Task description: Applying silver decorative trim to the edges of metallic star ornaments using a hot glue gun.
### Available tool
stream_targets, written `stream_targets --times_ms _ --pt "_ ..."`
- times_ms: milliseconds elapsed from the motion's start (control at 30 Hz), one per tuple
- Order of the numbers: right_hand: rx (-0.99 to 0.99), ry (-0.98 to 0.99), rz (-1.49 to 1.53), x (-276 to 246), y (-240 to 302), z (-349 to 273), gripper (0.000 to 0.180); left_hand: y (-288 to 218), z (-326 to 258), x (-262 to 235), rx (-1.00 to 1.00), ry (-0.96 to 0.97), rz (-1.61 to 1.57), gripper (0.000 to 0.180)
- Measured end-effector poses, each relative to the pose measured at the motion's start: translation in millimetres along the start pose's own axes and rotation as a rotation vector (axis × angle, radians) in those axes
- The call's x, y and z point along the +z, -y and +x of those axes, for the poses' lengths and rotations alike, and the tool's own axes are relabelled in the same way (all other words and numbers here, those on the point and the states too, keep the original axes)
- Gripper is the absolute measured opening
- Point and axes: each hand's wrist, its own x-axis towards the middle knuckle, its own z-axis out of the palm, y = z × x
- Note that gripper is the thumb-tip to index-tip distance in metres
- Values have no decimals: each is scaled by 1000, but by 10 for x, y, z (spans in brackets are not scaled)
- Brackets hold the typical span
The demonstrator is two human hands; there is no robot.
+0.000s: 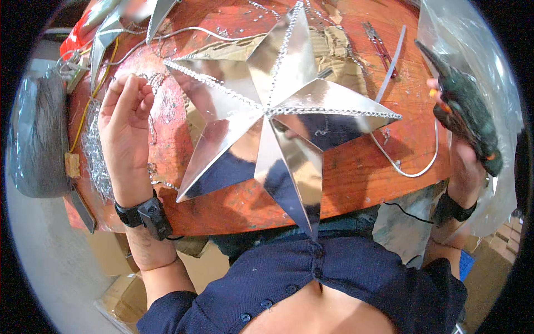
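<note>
A large mirror-like silver star (233, 139) lies over the middle of the table, one point towards me. Silver bead-like trim (334, 111) runs along three of its ridges, to the upper, left and right points. My left hand (125, 111) is left of the star, fingers curled into a pinch. A loose end of the silver trim (157, 79) meets its fingertips and dangles below them. At the far right, my right hand (467, 161) grips a dark glue gun (473, 106) with orange parts, its nozzle tilted up and left. The gun is apart from the star.
The red-orange table (356, 189) carries brown cardboard (347, 61) under the star. A translucent glue stick (392, 64) and a red-handled cutter (381, 47) lie beyond. Tangled silver trim (97, 150), a black-wrapped bundle (39, 133), a white cable (409, 175) and plastic sheeting (500, 72) lie around.
</note>
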Motion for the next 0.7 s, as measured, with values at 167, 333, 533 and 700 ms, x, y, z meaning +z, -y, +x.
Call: stream_targets --times_ms 167,333,533,700 --pt "-171 200 566 281 14 256 97 85 -58 27 -29 70 81 9" --pt "-593 739 212 585 269 685 81 41 -87 197 -4 109 58 10" --pt "-527 442 40 754 394 495 50 53 -89 154 -61 52 -11 15" --pt "-394 331 -86 743 448 394 45 11 -144 114 4 369 -56 11"
